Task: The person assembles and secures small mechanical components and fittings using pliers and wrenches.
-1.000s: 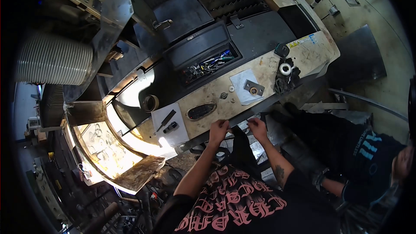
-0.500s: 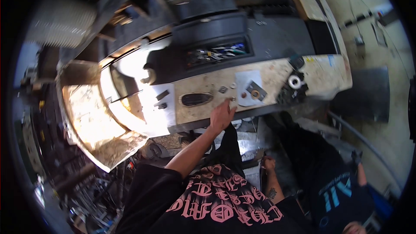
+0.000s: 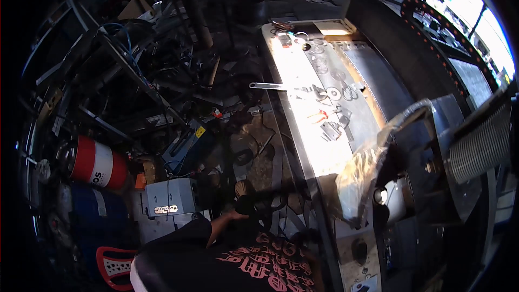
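My left hand (image 3: pixel 235 215) hangs low beside my body, off the left side of the long workbench (image 3: pixel 359 235). Shadow hides most of its fingers, so whether it holds anything does not show. Close to it are a brown shoe (image 3: pixel 244 188) and a grey metal box (image 3: pixel 172 197). My right hand is out of sight. On the sunlit part of the bench lie a long wrench (image 3: pixel 267 86), red-handled pliers (image 3: pixel 317 115), a pale ring (image 3: pixel 333 93) and several dark flat pieces (image 3: pixel 331 131).
A crumpled translucent sheet (image 3: pixel 354 184) stands across the bench. To the left are a red and white drum (image 3: pixel 98 162), a blue drum (image 3: pixel 102 211) and a red chair (image 3: pixel 114 270). Metal frames and scrap crowd the floor beyond; a ribbed hose (image 3: pixel 481 143) is at right.
My view has swung left along the bench toward the cluttered floor. My left hand, earlier over small parts on the bench, is now down by my side. The co-worker has left the view.
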Demonstrator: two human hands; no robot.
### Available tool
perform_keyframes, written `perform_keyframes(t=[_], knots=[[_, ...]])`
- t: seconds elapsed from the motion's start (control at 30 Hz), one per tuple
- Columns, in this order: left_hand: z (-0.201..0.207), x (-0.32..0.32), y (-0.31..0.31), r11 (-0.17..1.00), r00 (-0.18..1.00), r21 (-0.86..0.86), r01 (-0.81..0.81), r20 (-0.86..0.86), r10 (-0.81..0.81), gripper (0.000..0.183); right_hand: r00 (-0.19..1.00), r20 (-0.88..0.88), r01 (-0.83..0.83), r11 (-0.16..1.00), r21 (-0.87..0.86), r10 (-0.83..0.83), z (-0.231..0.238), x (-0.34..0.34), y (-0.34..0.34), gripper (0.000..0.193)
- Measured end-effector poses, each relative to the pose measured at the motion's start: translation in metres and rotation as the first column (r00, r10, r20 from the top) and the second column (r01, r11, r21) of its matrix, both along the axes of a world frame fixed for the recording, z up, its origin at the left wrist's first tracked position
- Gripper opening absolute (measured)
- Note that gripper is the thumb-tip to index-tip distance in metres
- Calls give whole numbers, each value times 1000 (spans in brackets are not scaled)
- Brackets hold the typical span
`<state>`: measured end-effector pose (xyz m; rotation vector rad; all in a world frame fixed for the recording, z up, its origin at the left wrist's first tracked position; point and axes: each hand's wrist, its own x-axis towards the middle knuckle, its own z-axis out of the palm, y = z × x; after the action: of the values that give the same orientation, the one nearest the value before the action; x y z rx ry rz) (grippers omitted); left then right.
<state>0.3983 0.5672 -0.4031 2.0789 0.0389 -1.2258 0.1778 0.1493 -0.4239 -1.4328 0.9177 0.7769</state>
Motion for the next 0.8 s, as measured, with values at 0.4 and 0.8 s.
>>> perform_keyframes(t=[0.4, 0.8], knots=[[-42, 133, 194, 922, 991, 364, -130, 18, 133, 56, 783, 233, -546, 817, -185, 577, 4, 395, 236, 46], [-46, 377, 296, 70, 248, -407, -911, -402, 882, 22, 703, 340, -650, 759, -49, 624, -12, 720, 318, 64]])
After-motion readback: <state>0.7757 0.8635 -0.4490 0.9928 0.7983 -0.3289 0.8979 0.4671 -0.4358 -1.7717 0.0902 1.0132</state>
